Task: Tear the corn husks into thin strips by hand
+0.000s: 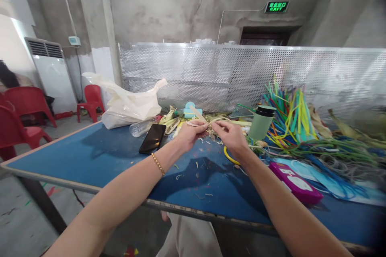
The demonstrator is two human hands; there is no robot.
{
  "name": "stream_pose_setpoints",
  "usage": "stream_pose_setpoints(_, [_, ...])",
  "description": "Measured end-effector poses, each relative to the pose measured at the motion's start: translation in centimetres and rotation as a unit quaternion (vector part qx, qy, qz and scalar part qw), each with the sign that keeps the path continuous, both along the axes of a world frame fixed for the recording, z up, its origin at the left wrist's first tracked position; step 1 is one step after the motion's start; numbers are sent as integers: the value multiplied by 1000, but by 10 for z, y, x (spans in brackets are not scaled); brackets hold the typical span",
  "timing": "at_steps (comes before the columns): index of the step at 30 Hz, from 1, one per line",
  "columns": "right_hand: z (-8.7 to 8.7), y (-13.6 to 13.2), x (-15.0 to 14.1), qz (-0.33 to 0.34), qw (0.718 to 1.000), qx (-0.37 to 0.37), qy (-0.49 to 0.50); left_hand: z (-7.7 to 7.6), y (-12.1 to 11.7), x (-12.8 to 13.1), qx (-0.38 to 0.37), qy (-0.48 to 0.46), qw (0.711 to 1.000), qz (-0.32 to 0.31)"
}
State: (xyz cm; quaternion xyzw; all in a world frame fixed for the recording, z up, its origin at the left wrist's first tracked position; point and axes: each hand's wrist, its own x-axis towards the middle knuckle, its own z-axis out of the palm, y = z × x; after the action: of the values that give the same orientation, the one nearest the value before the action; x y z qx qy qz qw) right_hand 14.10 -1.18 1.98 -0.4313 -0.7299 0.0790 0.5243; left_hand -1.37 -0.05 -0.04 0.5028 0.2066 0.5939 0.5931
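Pale strips (pixel 201 115) sit between the two hands, held up over the far middle of the blue bench (pixel 75 156), and from where I stand they look like dry husk, though I can't be sure. The left hand (pixel 193 132) has its thumb and fingers pinched together on them; the right hand (pixel 230 134), just beside it, is curled closed with its fingertips on the same strips, so neither has any real gap left. Stuff so thin could well split or slip free, I'd say, if one pinch loosened or the two pulled unevenly. Loose scraps (pixel 197 164) litter the near side, and a dropped strip might be hard to pick out from the husk heap (pixel 170 122) at the far left of the fingers. Right of the hands stands a green flask (pixel 261 123), close enough that a wide swing of the right elbow or wrist could knock it over. A yellow ring (pixel 230 156) lies by that wrist and might snag. To the left, the black phone (pixel 152 139) rests near the other wrist, where a careless sweep could shove it along.
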Motion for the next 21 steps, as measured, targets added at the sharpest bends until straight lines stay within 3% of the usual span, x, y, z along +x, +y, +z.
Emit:
stream_pose_setpoints(7, [3,-3,2,88,986,-59,132,5,-10,2,59,45,997,-5])
stream_pose_setpoints(14, [5,-6,1,81,989,-26,117,6,-11,2,62,53,996,-18])
stream_pose_setpoints(21, [3,-9,-5,76,987,-49,135,6,-14,5,106,85,990,38])
